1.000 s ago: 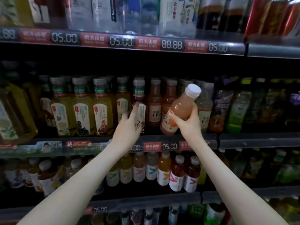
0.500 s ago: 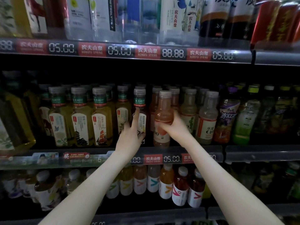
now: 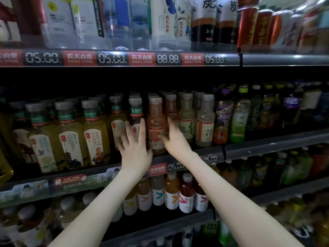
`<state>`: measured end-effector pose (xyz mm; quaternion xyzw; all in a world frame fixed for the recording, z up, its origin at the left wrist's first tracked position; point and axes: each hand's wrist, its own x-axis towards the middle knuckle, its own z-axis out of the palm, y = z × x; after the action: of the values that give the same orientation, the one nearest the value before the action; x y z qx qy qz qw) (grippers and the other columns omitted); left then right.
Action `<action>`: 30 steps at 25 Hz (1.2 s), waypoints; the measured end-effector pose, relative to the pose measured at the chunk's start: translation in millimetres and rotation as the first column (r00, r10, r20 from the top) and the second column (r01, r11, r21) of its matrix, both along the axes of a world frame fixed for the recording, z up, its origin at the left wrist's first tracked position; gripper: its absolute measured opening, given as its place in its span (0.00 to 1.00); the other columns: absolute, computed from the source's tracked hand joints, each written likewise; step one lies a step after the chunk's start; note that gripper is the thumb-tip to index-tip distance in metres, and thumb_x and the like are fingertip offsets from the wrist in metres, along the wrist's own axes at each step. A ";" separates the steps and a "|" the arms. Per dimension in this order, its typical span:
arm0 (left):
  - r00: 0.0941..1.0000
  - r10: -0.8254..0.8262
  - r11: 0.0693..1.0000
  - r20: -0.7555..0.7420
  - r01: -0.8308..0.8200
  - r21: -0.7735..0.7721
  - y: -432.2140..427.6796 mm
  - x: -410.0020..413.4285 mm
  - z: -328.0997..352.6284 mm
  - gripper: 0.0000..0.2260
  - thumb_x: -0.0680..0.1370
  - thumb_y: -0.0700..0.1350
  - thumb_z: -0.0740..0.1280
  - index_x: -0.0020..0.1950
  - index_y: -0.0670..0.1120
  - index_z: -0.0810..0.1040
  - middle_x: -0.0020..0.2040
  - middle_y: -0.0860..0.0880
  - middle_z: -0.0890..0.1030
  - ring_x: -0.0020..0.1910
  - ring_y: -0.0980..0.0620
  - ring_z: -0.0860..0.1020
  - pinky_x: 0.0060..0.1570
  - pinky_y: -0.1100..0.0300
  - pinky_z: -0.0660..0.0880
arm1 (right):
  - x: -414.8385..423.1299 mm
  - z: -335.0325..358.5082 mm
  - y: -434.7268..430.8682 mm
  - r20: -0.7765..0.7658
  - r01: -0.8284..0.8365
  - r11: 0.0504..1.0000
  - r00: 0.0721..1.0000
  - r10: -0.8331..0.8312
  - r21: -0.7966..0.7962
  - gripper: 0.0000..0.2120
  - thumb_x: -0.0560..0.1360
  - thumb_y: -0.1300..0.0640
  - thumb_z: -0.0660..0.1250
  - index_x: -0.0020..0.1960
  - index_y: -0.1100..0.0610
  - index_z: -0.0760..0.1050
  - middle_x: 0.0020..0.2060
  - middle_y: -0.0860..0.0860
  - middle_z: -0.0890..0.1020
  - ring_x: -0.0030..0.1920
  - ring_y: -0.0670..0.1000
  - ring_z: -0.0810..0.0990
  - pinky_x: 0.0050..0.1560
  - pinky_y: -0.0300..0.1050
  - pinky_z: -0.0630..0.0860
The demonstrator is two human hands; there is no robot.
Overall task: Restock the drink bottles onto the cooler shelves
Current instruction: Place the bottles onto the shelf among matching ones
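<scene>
An orange-pink juice bottle (image 3: 156, 120) with a pale cap stands upright at the front of the middle cooler shelf (image 3: 267, 145). My right hand (image 3: 173, 138) is just to its right with fingers spread; the thumb touches the bottle's label and the fingers no longer wrap it. My left hand (image 3: 136, 148) is raised flat to the bottle's left, fingers straight, in front of the dark tea bottle (image 3: 136, 113), holding nothing.
Yellow-green tea bottles (image 3: 71, 136) fill the shelf's left side. Pale juice bottles (image 3: 204, 122) and purple and green drinks (image 3: 238, 120) stand to the right. Water bottles and red cans (image 3: 249, 24) sit on the shelf above. Small colourful bottles (image 3: 171, 193) line the shelf below.
My right hand brought the tilted juice bottle down, stood it upright on the middle shelf, then opened off it. My left hand stayed raised beside the slot.
</scene>
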<state>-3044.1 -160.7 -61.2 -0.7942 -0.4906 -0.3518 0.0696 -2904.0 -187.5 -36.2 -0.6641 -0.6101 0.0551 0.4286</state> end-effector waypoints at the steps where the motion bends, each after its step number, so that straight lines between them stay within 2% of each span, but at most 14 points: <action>1: 0.999 -0.044 0.996 -0.009 0.045 0.074 -7.3 5.3 -1.0 0.44 0.74 0.48 0.69 0.76 0.56 0.38 0.76 0.35 0.48 0.73 0.32 0.54 0.68 0.34 0.54 | 2.7 0.1 -11.4 -0.014 -0.009 1.000 1.000 0.010 0.003 0.30 0.80 0.52 0.62 0.77 0.52 0.53 0.70 0.55 0.68 0.68 0.54 0.70 0.64 0.47 0.70; 2: 0.995 -0.101 0.986 -0.004 0.101 0.134 -13.7 12.1 -0.9 0.41 0.72 0.47 0.70 0.77 0.53 0.47 0.75 0.35 0.52 0.72 0.32 0.55 0.68 0.34 0.53 | 8.4 1.5 -23.6 -0.021 -0.013 1.000 1.000 0.013 -0.003 0.27 0.80 0.53 0.62 0.76 0.54 0.58 0.69 0.54 0.69 0.68 0.54 0.70 0.65 0.46 0.68; 4: 0.971 -0.239 0.957 -0.001 0.236 0.167 -25.3 32.0 3.3 0.34 0.73 0.46 0.70 0.76 0.48 0.58 0.74 0.35 0.58 0.72 0.34 0.58 0.69 0.36 0.55 | 28.5 5.4 -52.6 -0.002 0.033 0.999 0.999 -0.033 0.001 0.24 0.80 0.54 0.62 0.74 0.55 0.62 0.69 0.54 0.69 0.69 0.53 0.69 0.67 0.46 0.67; 7: 0.903 -0.429 0.897 0.013 0.424 0.123 -55.0 77.1 12.9 0.26 0.76 0.45 0.67 0.72 0.42 0.66 0.71 0.37 0.66 0.68 0.37 0.66 0.66 0.43 0.66 | 73.2 9.6 -104.0 0.060 0.162 0.986 0.985 -0.164 0.047 0.23 0.80 0.57 0.62 0.74 0.55 0.62 0.68 0.53 0.70 0.68 0.52 0.69 0.67 0.46 0.68; 11: 0.832 -0.555 0.832 0.019 0.554 0.030 -98.1 140.7 13.2 0.24 0.79 0.49 0.62 0.73 0.45 0.64 0.71 0.45 0.66 0.67 0.45 0.68 0.59 0.51 0.73 | 133.5 12.4 -170.5 0.066 0.301 0.952 0.950 -0.304 0.063 0.23 0.80 0.57 0.62 0.74 0.54 0.61 0.67 0.52 0.70 0.66 0.51 0.70 0.64 0.45 0.70; 14: 0.803 -0.595 0.803 0.013 0.595 0.017 -131.6 190.8 8.9 0.24 0.79 0.50 0.61 0.74 0.47 0.63 0.72 0.47 0.65 0.68 0.47 0.68 0.58 0.54 0.73 | 178.1 11.4 -213.5 0.063 0.334 0.941 0.939 -0.337 0.055 0.24 0.80 0.58 0.62 0.74 0.53 0.60 0.67 0.52 0.69 0.67 0.50 0.70 0.63 0.44 0.71; 17: 0.783 -0.623 0.783 -0.006 0.623 -0.003 -182.4 255.5 4.8 0.23 0.81 0.50 0.58 0.76 0.53 0.59 0.71 0.48 0.66 0.63 0.48 0.71 0.50 0.55 0.76 | 239.3 8.5 -265.2 0.067 0.349 0.935 0.933 -0.353 0.063 0.24 0.80 0.57 0.61 0.74 0.52 0.60 0.68 0.51 0.69 0.67 0.49 0.70 0.62 0.40 0.69; 19: 0.782 -0.624 0.782 -0.012 0.624 0.016 -217.7 301.4 3.7 0.23 0.81 0.50 0.57 0.76 0.55 0.58 0.70 0.49 0.67 0.60 0.48 0.73 0.45 0.55 0.77 | 286.0 7.3 -303.1 0.100 0.345 0.937 0.932 -0.348 0.045 0.25 0.80 0.56 0.62 0.75 0.51 0.60 0.68 0.50 0.69 0.66 0.48 0.70 0.60 0.39 0.69; 23: 0.811 -0.585 0.811 0.015 0.585 -0.002 -280.8 402.1 12.1 0.24 0.81 0.51 0.58 0.76 0.54 0.58 0.68 0.49 0.68 0.56 0.48 0.75 0.39 0.58 0.73 | 392.3 11.7 -381.3 0.131 0.362 0.932 0.924 -0.359 0.000 0.26 0.80 0.56 0.61 0.76 0.50 0.58 0.68 0.49 0.68 0.63 0.49 0.72 0.59 0.42 0.72; 26: 0.817 -0.577 0.815 0.002 0.576 -0.062 -312.4 467.9 14.5 0.24 0.81 0.52 0.57 0.76 0.53 0.57 0.68 0.49 0.67 0.55 0.49 0.74 0.38 0.60 0.70 | 465.7 14.1 -425.7 0.101 0.401 0.916 0.911 -0.399 0.005 0.26 0.81 0.56 0.61 0.76 0.48 0.57 0.69 0.49 0.67 0.59 0.47 0.72 0.53 0.40 0.71; 30: 0.820 -0.571 0.818 -0.023 0.567 -0.100 -331.2 546.2 11.9 0.24 0.81 0.52 0.57 0.76 0.52 0.57 0.69 0.49 0.67 0.58 0.48 0.73 0.43 0.57 0.75 | 548.0 6.1 -460.0 0.030 0.434 0.901 0.900 -0.434 0.006 0.26 0.81 0.55 0.60 0.76 0.45 0.56 0.71 0.49 0.64 0.65 0.48 0.69 0.54 0.41 0.69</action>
<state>-2497.9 -491.9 -49.3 -0.9155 -0.2442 -0.3139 -0.0612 -2356.0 -647.4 -30.1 -0.7841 -0.4535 -0.0517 0.4206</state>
